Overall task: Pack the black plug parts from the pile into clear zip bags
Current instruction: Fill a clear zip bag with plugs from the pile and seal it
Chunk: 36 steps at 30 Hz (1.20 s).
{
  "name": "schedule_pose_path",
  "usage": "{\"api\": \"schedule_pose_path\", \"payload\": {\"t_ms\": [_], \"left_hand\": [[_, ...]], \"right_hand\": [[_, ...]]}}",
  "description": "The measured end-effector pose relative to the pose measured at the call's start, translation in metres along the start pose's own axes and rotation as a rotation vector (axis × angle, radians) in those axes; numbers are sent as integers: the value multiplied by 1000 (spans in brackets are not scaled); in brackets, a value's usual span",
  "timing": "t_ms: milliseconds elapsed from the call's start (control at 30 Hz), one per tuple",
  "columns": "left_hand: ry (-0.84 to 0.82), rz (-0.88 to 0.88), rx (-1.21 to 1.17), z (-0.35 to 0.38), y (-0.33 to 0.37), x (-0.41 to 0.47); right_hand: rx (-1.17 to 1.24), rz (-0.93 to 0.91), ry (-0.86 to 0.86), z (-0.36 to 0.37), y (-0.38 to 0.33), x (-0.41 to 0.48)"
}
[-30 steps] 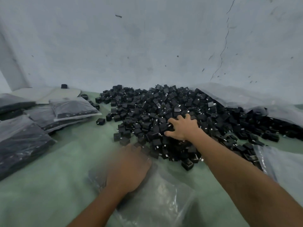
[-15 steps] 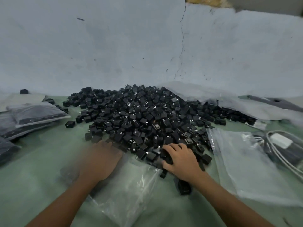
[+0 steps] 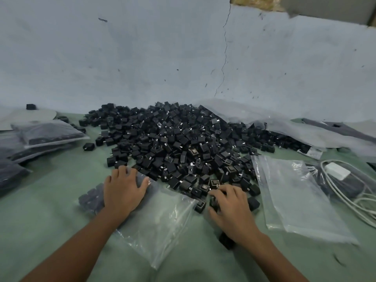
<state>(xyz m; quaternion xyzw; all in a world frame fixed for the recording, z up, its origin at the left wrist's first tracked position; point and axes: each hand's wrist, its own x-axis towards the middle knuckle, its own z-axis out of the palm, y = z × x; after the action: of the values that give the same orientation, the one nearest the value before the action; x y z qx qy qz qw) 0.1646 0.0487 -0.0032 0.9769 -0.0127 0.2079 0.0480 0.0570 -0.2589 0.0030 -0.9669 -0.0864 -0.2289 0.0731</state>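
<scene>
1. The black plug parts (image 3: 179, 143) are small, matte, boxy cubes, some showing metal prongs or a square socket face; they lie in one broad heap, too many to count, just beyond both hands and touching the fingertips of each
2. The right hand (image 3: 232, 206) sits at the heap's near edge, fingers curled and thumb tucked in, pinching a plug part (image 3: 213, 202) between them
3. The left hand (image 3: 124, 192) lies flat with fingers spread, pressing down on a clear zip bag (image 3: 162, 216)
4. That bag is thin, glossy and wrinkled; dark cubes show through it left of the left hand, and its open-looking edge points towards the right hand
5. Two loose cubes lie apart from the heap near the right hand: one (image 3: 253, 203) just to its right, one (image 3: 225, 241) beside the wrist; a third (image 3: 89, 147) lies beyond and left of the left hand
6. A flat stack of empty bags (image 3: 295, 196) lies right of the right hand; how many is unclear
7. At least three filled bags (image 3: 50, 131), dark and bulging, are stacked well left of the left hand
8. A white cable (image 3: 345, 196), coiled, lies far right, past the empty bags
9. The soft green cover (image 3: 40, 220) lies bare left of and below the left hand; a cracked pale wall (image 3: 142, 58) closes off the space behind the heap
</scene>
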Motion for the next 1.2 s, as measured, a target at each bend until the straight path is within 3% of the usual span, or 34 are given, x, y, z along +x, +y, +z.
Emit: {"api": "schedule_pose_path", "payload": {"t_ms": [167,333,400,467,533,633,800,900,1000,1067,1133,1200], "left_hand": [[-63,52,52,-6,1,0],[-149,37,13,-13,5,0],[-199,22,-114,-20,1,0],[-235,9,-327,-29,-6,-5],[-137,-36,-430,-34,-19,-19],[55,-195,-359,-34,-46,-49],[51,-291,-402,-26,-67,-79],[33,-283,-421,-22,-68,-81],[41,-289,-438,-21,-70,-80],[53,-279,-459,-20,-71,-80],[54,-279,-478,-19,-72,-80],[59,-299,-490,-22,-70,-81]], "right_hand": [[-68,-49,-196,3,-25,9],[-33,50,-179,0,-30,11],[69,112,-147,-10,-26,1],[343,214,-154,-23,-23,-12],[607,291,-198,-33,-28,-26],[666,246,-345,-33,-48,-40],[767,150,-513,-22,-96,-24],[1131,313,-531,-17,-118,-9],[1836,685,-614,-12,-134,2],[1992,816,-634,-5,-137,7],[1849,738,-658,0,-140,12],[1428,474,-631,6,-141,13]]}}
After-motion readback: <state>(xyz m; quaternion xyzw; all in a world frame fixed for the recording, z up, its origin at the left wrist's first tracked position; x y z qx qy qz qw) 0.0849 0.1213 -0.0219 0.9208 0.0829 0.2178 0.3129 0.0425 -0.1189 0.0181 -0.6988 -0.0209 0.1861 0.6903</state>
